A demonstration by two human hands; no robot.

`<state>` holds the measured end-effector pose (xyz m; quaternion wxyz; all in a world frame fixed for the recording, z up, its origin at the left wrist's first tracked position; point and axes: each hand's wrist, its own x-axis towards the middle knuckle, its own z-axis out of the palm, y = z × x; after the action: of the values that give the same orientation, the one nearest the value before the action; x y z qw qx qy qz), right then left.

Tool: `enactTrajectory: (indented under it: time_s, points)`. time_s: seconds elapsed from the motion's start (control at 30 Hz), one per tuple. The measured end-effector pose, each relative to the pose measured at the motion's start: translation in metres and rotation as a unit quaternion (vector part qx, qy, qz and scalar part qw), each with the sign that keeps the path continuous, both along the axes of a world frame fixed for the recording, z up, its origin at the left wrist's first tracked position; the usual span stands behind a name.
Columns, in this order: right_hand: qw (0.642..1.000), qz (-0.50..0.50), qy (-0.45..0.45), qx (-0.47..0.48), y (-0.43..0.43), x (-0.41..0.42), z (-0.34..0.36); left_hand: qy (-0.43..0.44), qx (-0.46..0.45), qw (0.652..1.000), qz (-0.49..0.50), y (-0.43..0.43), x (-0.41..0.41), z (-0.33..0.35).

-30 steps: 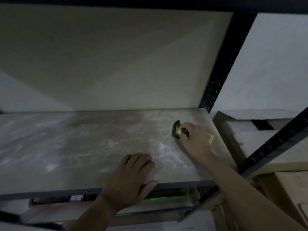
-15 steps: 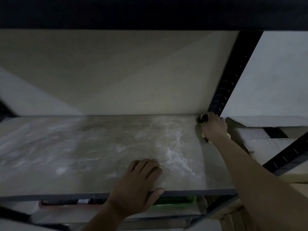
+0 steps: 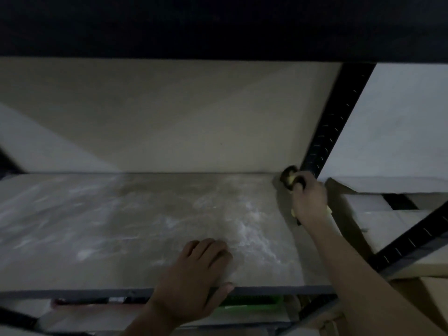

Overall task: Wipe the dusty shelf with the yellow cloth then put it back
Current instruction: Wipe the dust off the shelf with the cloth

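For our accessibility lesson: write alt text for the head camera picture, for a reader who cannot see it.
A person's bare right grip holds a yellow cloth against the back right corner of a dusty shelf, beside a black post. The left grip rests on the shelf's front edge.

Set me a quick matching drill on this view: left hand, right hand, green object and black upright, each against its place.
Things:
1. left hand
2. right hand
3. green object
4. black upright

Places:
a. below the front edge of the shelf
b. at the shelf's back right corner, gripping the yellow cloth
c. resting on the shelf's front edge, thumb over the lip
d. rising along the wall from the back right corner

Pairs: 1-c, 2-b, 3-a, 4-d
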<state>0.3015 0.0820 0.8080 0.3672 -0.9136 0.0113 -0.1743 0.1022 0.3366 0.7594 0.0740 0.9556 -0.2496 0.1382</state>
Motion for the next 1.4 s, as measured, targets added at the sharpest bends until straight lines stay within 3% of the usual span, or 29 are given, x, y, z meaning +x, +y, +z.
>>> enactTrajectory:
  time_s: [0.07, 0.13, 0.27, 0.4, 0.47, 0.53, 0.57, 0.63, 0.73, 0.87, 1.1, 1.23, 1.3, 1.4]
  points:
    - [0.996, -0.055, 0.064, -0.028, -0.006, 0.013, 0.002, 0.000, -0.002, 1.000, 0.000, 0.000, 0.000, 0.001]
    - [0.987, -0.020, 0.109, -0.116, -0.001, 0.016, 0.002, -0.002, -0.005, 1.000, 0.001, 0.000, 0.000, 0.002]
    - [0.977, 0.094, 0.036, -0.188, 0.023, 0.001, 0.002, -0.004, 0.000, 1.000, 0.001, 0.000, 0.001, 0.000]
    - [0.968, 0.228, 0.088, -0.062, 0.034, -0.017, 0.003, -0.008, -0.003, 1.000, 0.000, 0.000, 0.000, -0.002]
    - [0.983, 0.175, 0.040, -0.043, 0.024, -0.015, 0.004, -0.018, -0.004, 1.000, -0.004, 0.000, 0.001, -0.001]
    - [0.999, 0.019, -0.019, -0.041, 0.009, -0.004, 0.001, -0.018, -0.007, 1.000, -0.006, 0.000, 0.001, -0.001]
    - [0.998, -0.052, -0.014, -0.041, 0.000, 0.003, 0.000, -0.015, -0.006, 1.000, -0.005, 0.000, 0.001, -0.001]
    - [0.991, -0.099, 0.046, -0.074, -0.012, 0.016, -0.003, -0.013, 0.001, 1.000, -0.001, 0.000, 0.001, 0.000]
    - [0.974, -0.052, 0.129, -0.178, -0.012, 0.031, -0.009, -0.015, 0.002, 1.000, -0.002, -0.001, 0.001, 0.001]
    - [0.962, -0.039, 0.161, -0.216, -0.010, 0.041, -0.006, -0.015, 0.006, 1.000, -0.005, 0.000, 0.001, 0.003]
    - [0.980, 0.064, 0.013, -0.188, 0.016, -0.014, -0.003, -0.009, 0.008, 1.000, -0.001, -0.001, 0.001, 0.003]
    - [0.979, 0.173, 0.029, -0.099, 0.023, -0.049, -0.010, -0.007, 0.006, 1.000, 0.002, -0.001, 0.000, -0.001]
    - [0.988, 0.144, 0.030, -0.047, 0.014, -0.048, -0.009, -0.004, 0.002, 1.000, 0.003, -0.001, 0.000, -0.001]
    - [0.996, 0.004, -0.049, -0.070, -0.001, -0.017, -0.006, 0.004, -0.001, 1.000, 0.006, -0.001, 0.000, 0.000]
